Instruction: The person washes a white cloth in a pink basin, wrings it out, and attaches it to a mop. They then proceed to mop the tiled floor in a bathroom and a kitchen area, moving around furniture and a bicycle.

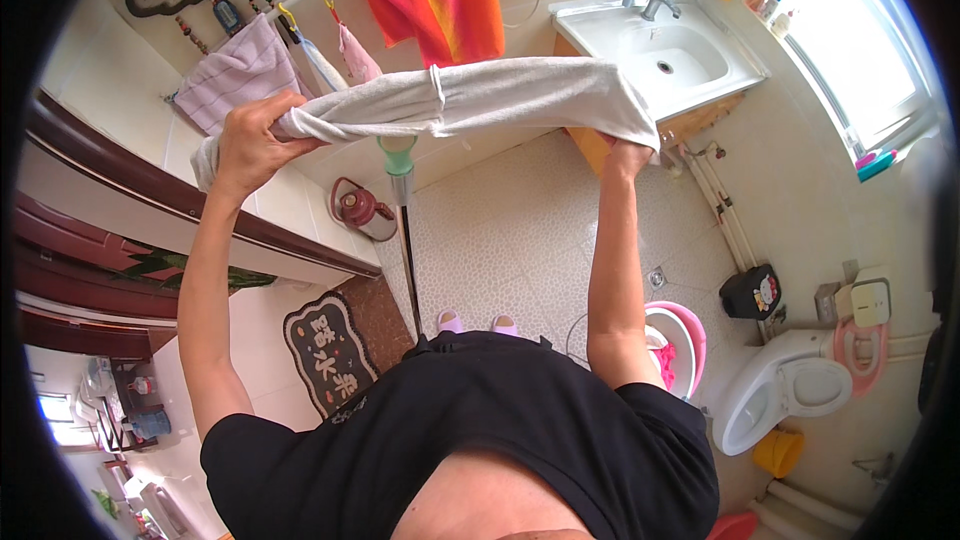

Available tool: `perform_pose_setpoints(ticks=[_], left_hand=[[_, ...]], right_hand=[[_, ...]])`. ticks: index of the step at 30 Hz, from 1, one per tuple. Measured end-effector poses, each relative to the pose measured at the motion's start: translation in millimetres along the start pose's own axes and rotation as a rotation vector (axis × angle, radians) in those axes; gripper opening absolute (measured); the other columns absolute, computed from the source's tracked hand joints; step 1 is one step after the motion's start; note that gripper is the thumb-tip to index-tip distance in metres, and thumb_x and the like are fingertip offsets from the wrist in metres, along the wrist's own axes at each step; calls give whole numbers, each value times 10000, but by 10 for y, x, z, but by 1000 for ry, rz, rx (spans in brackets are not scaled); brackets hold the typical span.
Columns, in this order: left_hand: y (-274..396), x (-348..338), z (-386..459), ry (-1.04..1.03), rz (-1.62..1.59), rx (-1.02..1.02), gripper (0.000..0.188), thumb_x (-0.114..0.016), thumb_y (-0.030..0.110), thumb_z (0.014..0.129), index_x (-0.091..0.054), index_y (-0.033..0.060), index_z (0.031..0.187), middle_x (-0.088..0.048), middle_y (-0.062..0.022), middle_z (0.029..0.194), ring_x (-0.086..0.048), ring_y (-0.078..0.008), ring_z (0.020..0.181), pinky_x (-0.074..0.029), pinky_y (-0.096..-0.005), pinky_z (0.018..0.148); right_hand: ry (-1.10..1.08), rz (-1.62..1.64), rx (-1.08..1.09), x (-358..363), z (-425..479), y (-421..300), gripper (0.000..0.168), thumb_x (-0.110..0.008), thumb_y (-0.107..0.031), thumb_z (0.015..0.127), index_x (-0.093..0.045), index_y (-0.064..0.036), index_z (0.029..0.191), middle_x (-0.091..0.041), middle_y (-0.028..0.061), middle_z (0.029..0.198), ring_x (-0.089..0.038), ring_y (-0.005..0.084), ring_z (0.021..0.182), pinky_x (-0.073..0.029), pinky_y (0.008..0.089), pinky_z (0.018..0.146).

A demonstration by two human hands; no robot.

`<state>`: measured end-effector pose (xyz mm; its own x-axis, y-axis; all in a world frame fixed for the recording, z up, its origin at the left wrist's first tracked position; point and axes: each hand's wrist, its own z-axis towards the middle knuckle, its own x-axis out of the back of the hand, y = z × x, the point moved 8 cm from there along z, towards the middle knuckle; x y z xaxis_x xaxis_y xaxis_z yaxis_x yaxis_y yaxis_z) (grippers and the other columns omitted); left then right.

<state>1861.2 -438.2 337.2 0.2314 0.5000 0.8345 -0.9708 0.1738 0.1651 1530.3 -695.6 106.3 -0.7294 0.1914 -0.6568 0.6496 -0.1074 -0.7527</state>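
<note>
A light grey cloth (pixel 517 94) is stretched between my raised hands, bunched and folded at its left part and flatter at its right. My left hand (pixel 259 139) grips the bunched part, with a loose end hanging behind the wrist. My right hand (pixel 628 154) holds the other end; the cloth covers most of its fingers. Below the cloth a mop handle (pixel 407 255) with a green upper part (pixel 397 157) stands upright in front of my body.
Towels, one of them orange and red (pixel 442 0), hang from a rail behind the cloth. A white washbasin (pixel 675 52) is at the upper right, a toilet (pixel 772 390) at the lower right. Basins (pixel 697 337) stand beside my right arm, a maroon thermos (pixel 367 214) by the left wall.
</note>
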Motion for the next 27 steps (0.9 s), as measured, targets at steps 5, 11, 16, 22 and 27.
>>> perform_pose_setpoints(ticks=[5,11,16,22,27], left_hand=[[-131,-74,-56,1,115,82,324,-779,200,603,-616,48,838,-619,-81,758,-598,-271,662,-458,-338,583],[-57,-16,-67,52,253,-19,343,-754,281,625,-611,73,856,-612,-81,735,-588,-275,650,-450,-364,572],[19,-153,-39,32,189,-122,370,-754,302,613,-615,77,872,-599,-74,693,-582,-251,619,-445,-355,551],[47,-143,-68,67,175,-81,353,-761,294,609,-623,75,850,-603,-74,695,-580,-251,613,-446,-355,547],[-102,-132,-94,78,179,-59,359,-755,316,616,-617,95,863,-608,-65,700,-580,-250,626,-446,-358,562]], right_hand=[[-111,-8,-302,311,-385,541,276,-447,-142,883,-508,4,1109,-584,56,899,-586,154,787,-504,316,619],[-559,-587,87,-227,-1034,-585,125,-539,-15,742,-597,11,850,-597,51,750,-567,111,627,-489,242,566],[-766,-111,21,-1623,-702,-1415,226,-500,-24,781,-534,76,981,-597,109,804,-583,164,759,-462,276,759],[-911,-1369,431,-2293,-77,-880,339,-496,-245,899,-547,-73,1187,-642,96,1018,-607,157,939,-458,297,823],[-1237,-1503,573,-2214,-584,-762,363,-468,-382,906,-596,-130,1133,-640,87,1009,-583,239,989,-427,333,874]])
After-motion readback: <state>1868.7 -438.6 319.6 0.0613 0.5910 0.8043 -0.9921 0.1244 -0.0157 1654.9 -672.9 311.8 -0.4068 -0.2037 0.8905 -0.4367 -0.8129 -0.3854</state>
